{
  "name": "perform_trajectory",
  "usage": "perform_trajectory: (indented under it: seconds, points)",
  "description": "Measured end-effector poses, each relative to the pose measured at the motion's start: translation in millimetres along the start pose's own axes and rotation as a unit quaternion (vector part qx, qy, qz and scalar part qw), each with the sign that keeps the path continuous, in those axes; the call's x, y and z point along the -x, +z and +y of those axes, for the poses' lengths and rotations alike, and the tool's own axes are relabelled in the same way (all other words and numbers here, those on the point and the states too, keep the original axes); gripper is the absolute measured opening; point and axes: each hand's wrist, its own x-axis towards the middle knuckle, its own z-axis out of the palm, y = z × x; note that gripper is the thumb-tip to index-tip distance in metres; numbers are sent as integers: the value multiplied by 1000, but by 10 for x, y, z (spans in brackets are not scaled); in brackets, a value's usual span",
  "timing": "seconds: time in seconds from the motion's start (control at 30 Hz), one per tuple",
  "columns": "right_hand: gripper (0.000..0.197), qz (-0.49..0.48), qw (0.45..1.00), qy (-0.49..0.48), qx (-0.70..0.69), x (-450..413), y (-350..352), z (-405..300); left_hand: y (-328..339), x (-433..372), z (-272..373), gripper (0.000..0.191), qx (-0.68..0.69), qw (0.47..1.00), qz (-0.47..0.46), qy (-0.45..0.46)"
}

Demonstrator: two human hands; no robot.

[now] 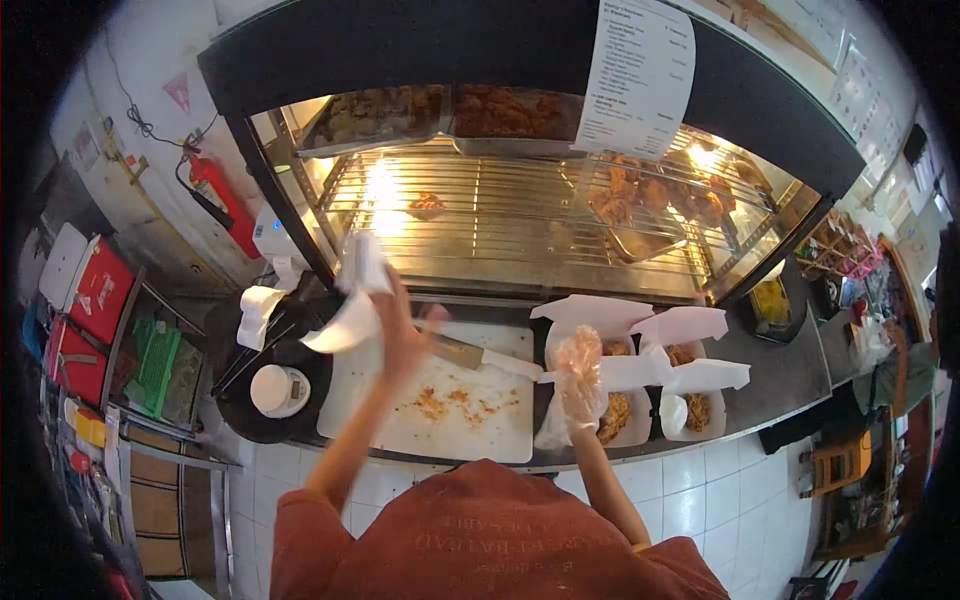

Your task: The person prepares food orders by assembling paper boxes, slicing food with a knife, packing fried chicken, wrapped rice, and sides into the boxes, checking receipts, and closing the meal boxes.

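My bare left hand is blurred over the white cutting board. It is on a white paper slip, which also looks blurred. My right hand, in a clear plastic glove, is over the left-hand paper boxes; whether it grips anything is hidden. A knife with a white handle lies across the board, near brown crumbs. Several open white boxes hold fried chicken pieces. One box also holds a white rounded item.
Behind the board stands a lit glass warming cabinet with chicken on racks and trays. To the left are a white kitchen scale, black tongs, a printer with hanging paper, and a red fire extinguisher.
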Motion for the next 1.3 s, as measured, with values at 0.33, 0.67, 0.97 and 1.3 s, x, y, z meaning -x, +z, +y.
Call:
perform_trajectory:
  seconds: [0.33,0.67,0.97,1.3]
  points:
    - [69,-68,983,-127,111,-64,565,107,256,794,544,122,52,996,-67,36]
    - [49,-78,988,-87,-101,384,872,348,528,543,442,84,55,996,32,-57]
    - [49,-329,934,25,136,882,397,35,582,617,-336,92,-19,980,30,-194]
    - [27,-35,952,-192,237,133,437,465,393,969,135,107,221,958,-127,-129]
